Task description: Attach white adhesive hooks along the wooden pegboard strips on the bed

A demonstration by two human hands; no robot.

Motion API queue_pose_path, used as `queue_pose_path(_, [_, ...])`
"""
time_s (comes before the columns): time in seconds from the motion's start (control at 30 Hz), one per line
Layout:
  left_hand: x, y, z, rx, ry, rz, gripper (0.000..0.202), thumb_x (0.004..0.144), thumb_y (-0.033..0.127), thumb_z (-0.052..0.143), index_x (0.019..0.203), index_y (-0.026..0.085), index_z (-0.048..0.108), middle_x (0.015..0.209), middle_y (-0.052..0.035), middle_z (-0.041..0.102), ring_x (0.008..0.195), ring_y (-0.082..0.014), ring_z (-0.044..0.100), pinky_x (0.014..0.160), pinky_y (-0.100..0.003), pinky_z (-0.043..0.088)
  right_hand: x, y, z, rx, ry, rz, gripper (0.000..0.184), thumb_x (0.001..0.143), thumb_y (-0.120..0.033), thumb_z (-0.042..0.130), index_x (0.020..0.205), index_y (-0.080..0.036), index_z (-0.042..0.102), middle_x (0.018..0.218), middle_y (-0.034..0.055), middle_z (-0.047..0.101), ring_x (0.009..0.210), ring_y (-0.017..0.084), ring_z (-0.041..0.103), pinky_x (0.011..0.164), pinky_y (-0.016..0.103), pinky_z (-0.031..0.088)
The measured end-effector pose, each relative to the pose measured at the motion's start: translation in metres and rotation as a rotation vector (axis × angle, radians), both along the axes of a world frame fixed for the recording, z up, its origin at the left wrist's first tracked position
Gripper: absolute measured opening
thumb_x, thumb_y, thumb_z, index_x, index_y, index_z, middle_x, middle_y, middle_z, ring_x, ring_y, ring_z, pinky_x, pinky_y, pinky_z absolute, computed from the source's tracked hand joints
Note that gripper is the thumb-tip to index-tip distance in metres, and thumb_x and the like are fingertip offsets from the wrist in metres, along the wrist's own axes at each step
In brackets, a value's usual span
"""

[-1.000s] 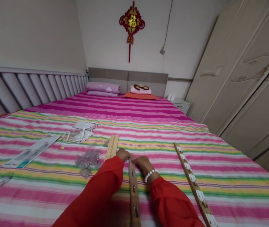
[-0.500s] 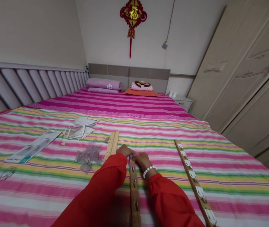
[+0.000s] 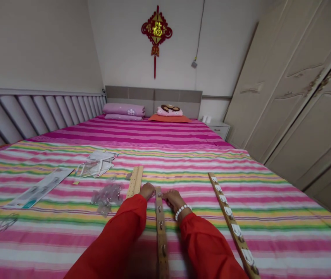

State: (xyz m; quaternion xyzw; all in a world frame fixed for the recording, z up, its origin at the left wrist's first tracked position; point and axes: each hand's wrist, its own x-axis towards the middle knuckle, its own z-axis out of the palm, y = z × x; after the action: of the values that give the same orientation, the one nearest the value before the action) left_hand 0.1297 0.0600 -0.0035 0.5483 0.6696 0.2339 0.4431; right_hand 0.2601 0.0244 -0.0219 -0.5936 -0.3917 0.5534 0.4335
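Observation:
A narrow wooden strip point(image 3: 160, 236) with several small metal hooks along it runs away from me on the striped sheet. My left hand point(image 3: 147, 191) is beside its far end, fingers curled in at the left edge. On the other side my right hand point(image 3: 173, 198), with a white bead bracelet at the wrist, has its fingers pinched close to the farthest hook point(image 3: 159, 194). The fingertips are too small to show what, if anything, either hand grips. Left of my left hand lies a pale wooden piece with holes point(image 3: 134, 182).
To the right lies another wooden strip point(image 3: 223, 203) bearing hooks and white loops. Small clear plastic bags point(image 3: 107, 197), a flat package point(image 3: 39, 190), white packets point(image 3: 97, 164) and thin wire rings point(image 3: 5, 223) are on the left. A wardrobe point(image 3: 307, 116) stands at right.
My hands were together over the strip's far end; now they have moved apart, uncovering that end and its hook. The view has tilted and shifted slightly.

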Motion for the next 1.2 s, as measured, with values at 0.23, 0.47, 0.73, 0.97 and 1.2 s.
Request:
queue_pose_path(0.23, [-0.010,-0.040,0.018,0.002,-0.073,0.019,0.034,0.085,0.021,0.050,0.052,0.018,0.043,0.050,0.0015,0.049,0.049,-0.0090,0.051,0.053,-0.019,0.040,0.009,-0.015,0.000,0.056,0.040,0.060,0.021,0.063,-0.023,0.060,0.045,-0.019,0.050,0.031,-0.0063,0.041,0.029,0.007,0.032,0.033,0.021,0.019])
queue_pose_path(0.47, [-0.017,-0.070,0.022,-0.070,-0.071,-0.031,0.034,0.082,0.020,0.050,0.049,0.017,0.044,0.042,0.0051,0.042,0.040,-0.0066,0.035,0.045,-0.019,0.030,0.014,-0.029,-0.005,0.153,0.086,0.079,0.023,0.063,-0.031,0.067,0.051,-0.018,0.053,0.037,-0.0063,0.048,0.038,0.008,0.042,0.041,0.021,0.030])
queue_pose_path(0.73, [-0.007,-0.068,0.025,-0.020,-0.035,-0.023,0.036,0.077,0.013,0.055,0.045,0.018,0.041,0.039,0.0060,0.038,0.042,-0.0070,0.036,0.046,-0.020,0.028,0.015,-0.031,-0.006,0.159,0.070,0.111,0.025,0.056,-0.034,0.073,0.053,-0.017,0.054,0.039,-0.0070,0.048,0.040,0.008,0.040,0.043,0.022,0.029])
queue_pose_path(0.97, [-0.004,-0.061,0.014,-0.004,-0.047,-0.002,0.033,0.073,0.013,0.058,0.044,0.017,0.043,0.040,0.0046,0.042,0.046,-0.0084,0.043,0.050,-0.020,0.034,0.016,-0.030,-0.009,0.155,0.058,0.102,0.025,0.057,-0.035,0.072,0.053,-0.018,0.055,0.040,-0.0073,0.048,0.040,0.007,0.040,0.044,0.022,0.029])
queue_pose_path(1.2, [-0.001,-0.060,0.012,-0.002,-0.049,0.060,0.031,0.075,0.011,0.057,0.049,0.018,0.042,0.042,0.0048,0.043,0.047,-0.0089,0.048,0.051,-0.019,0.037,0.014,-0.031,-0.009,0.160,0.059,0.084,0.021,0.057,-0.032,0.069,0.053,-0.017,0.055,0.039,-0.0075,0.047,0.040,0.007,0.039,0.044,0.022,0.027])
